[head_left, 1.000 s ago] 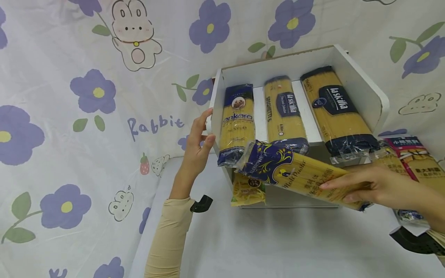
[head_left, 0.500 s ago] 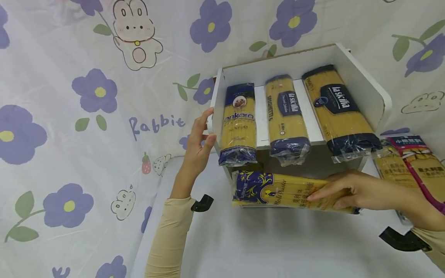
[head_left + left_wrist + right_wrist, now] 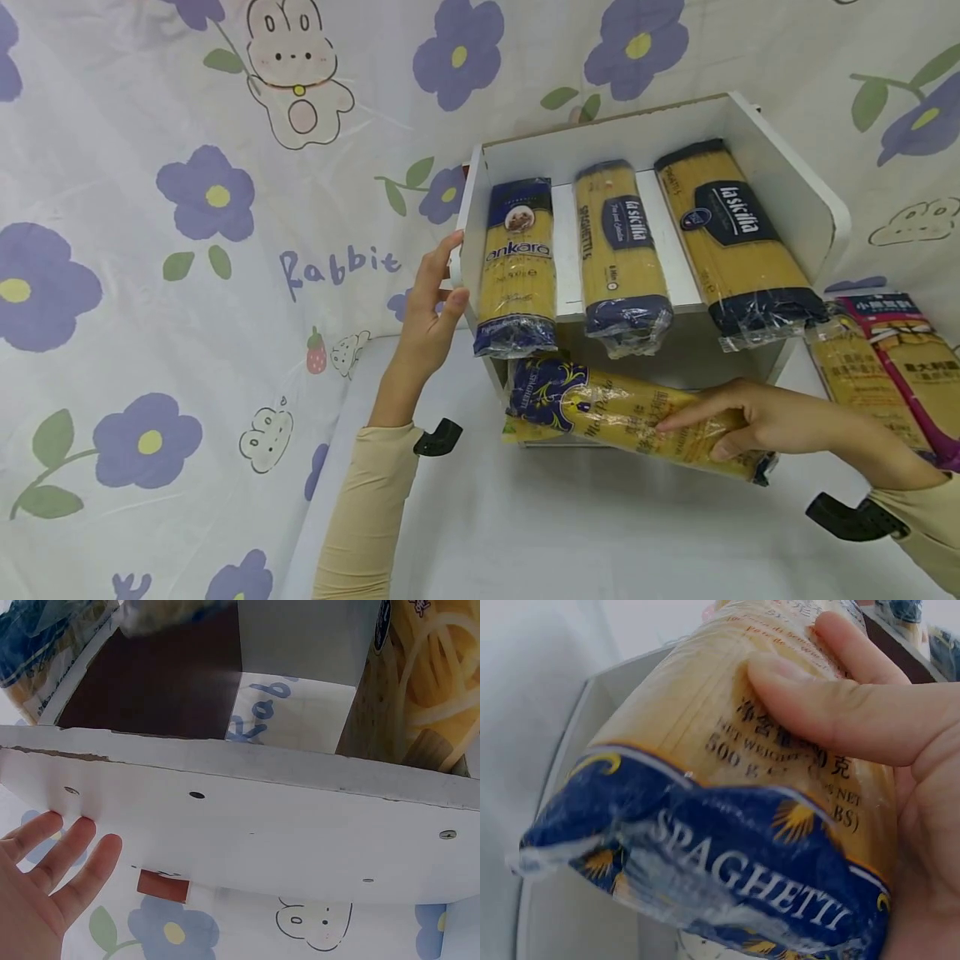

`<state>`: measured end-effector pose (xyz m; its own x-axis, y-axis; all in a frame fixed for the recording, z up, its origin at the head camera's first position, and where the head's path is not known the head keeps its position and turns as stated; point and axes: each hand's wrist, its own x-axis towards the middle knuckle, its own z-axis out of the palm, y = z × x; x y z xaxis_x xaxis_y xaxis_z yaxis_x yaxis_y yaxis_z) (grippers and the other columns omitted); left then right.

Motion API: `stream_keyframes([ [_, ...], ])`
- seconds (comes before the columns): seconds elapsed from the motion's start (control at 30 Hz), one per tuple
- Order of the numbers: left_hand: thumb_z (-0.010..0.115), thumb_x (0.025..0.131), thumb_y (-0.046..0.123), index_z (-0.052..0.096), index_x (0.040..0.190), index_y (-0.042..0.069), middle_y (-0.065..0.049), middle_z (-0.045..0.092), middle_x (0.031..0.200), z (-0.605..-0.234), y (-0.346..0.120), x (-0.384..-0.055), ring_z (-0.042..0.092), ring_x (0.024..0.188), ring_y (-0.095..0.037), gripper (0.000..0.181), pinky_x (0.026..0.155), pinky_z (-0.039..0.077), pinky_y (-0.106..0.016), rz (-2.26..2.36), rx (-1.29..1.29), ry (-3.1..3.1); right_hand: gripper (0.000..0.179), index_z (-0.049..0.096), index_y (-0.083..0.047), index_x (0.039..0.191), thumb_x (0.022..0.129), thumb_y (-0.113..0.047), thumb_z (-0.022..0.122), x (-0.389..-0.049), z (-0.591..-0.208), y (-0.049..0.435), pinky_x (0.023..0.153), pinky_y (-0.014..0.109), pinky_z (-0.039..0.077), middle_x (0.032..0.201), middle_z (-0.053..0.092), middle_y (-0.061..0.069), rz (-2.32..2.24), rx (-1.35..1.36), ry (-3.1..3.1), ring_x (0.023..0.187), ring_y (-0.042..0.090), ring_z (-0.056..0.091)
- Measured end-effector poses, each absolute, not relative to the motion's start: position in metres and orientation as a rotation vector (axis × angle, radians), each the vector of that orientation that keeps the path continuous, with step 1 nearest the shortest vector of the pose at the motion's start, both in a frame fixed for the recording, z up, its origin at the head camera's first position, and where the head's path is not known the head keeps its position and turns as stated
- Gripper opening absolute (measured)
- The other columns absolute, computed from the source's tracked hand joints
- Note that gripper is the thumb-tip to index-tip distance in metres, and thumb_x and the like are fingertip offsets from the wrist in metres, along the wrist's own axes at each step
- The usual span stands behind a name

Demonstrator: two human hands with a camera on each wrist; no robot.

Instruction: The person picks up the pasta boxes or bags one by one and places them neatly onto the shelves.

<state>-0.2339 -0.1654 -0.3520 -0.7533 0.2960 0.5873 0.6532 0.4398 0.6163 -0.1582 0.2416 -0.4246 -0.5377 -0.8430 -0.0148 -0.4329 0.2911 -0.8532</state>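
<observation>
My right hand [image 3: 757, 425] grips a blue-and-yellow spaghetti pack [image 3: 600, 408] by its right end, in front of the shelf's lower compartment. The pack's left end is higher than its right. In the right wrist view the thumb [image 3: 802, 705] presses across the pack's printed front, and the pack's blue end [image 3: 727, 855] faces the camera. With its fingers extended, my left hand [image 3: 427, 325] touches the outer left side of the white shelf [image 3: 795, 183]. The left wrist view shows the fingertips [image 3: 82, 829] against that side panel [image 3: 247, 832].
Three pasta packs lie on the upper shelf: an Ankara pack [image 3: 517, 267], a narrow La Sicilia pack [image 3: 622, 242] and a wider La Sicilia pack [image 3: 735, 233]. A yellow bag [image 3: 525, 430] shows below at left. More pasta packs [image 3: 900, 358] stand right of the shelf.
The right hand has brought the spaghetti pack down from the upper shelf's front edge to the lower compartment, shifting slightly left. The left hand has stayed on the shelf's side.
</observation>
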Motion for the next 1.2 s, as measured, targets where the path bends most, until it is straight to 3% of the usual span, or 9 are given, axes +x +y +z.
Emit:
stream_keyframes([
  [0.23,0.031,0.090,0.080,0.028,0.155,0.027,-0.004,0.039,0.151,-0.353,-0.166,-0.235,0.049,0.116,-0.024,0.084,0.086,0.052,-0.042,-1.241,-0.801,-2.301,0.049,0.055,-0.010,0.142,0.094,-0.008,0.063,-0.159,-0.436,0.243,0.089,0.016,0.046,0.141,0.051,-0.028,-1.292,-1.109,2.022,0.122,-0.011,0.048],
  [0.47,0.031,0.090,0.080,0.028,0.155,0.027,-0.004,0.039,0.151,-0.354,-0.166,-0.235,0.048,0.115,-0.024,0.084,0.087,0.052,-0.045,-1.248,-0.802,-2.292,0.055,0.048,-0.003,0.145,0.092,-0.001,0.063,-0.154,-0.450,0.236,0.069,0.023,0.051,0.143,0.050,-0.028,-1.448,-1.117,1.983,0.097,-0.005,0.055],
  [0.57,0.031,0.090,0.080,0.028,0.155,0.027,-0.004,0.039,0.152,-0.354,-0.166,-0.235,0.048,0.115,-0.024,0.084,0.087,0.051,-0.047,-1.251,-0.804,-2.292,0.056,0.049,-0.005,0.145,0.091,-0.006,0.067,-0.150,-0.456,0.232,0.077,0.019,0.052,0.142,0.049,-0.031,-1.471,-1.063,2.082,0.107,-0.011,0.055],
  [0.7,0.031,0.090,0.080,0.028,0.155,0.027,-0.004,0.039,0.152,-0.354,-0.166,-0.235,0.049,0.116,-0.024,0.084,0.087,0.051,-0.046,-1.250,-0.809,-2.288,0.061,0.047,-0.008,0.147,0.090,-0.012,0.070,-0.144,-0.461,0.226,0.085,0.020,0.054,0.139,0.045,-0.037,-1.505,-0.900,2.148,0.115,-0.008,0.056],
  [1.03,0.030,0.090,0.081,0.028,0.155,0.028,-0.004,0.039,0.151,-0.355,-0.166,-0.235,0.049,0.116,-0.023,0.084,0.087,0.052,-0.043,-1.236,-0.805,-2.289,0.065,0.045,-0.011,0.149,0.089,-0.008,0.071,-0.136,-0.477,0.206,0.071,0.030,0.059,0.128,0.057,-0.027,-1.682,-0.700,2.169,0.092,0.009,0.068],
  [1.2,0.030,0.090,0.080,0.028,0.155,0.027,-0.004,0.039,0.151,-0.355,-0.166,-0.235,0.049,0.115,-0.023,0.084,0.087,0.052,-0.045,-1.241,-0.813,-2.283,0.066,0.045,-0.013,0.149,0.089,-0.006,0.072,-0.131,-0.484,0.194,0.070,0.034,0.061,0.128,0.055,-0.021,-1.789,-0.604,2.177,0.091,0.012,0.071],
])
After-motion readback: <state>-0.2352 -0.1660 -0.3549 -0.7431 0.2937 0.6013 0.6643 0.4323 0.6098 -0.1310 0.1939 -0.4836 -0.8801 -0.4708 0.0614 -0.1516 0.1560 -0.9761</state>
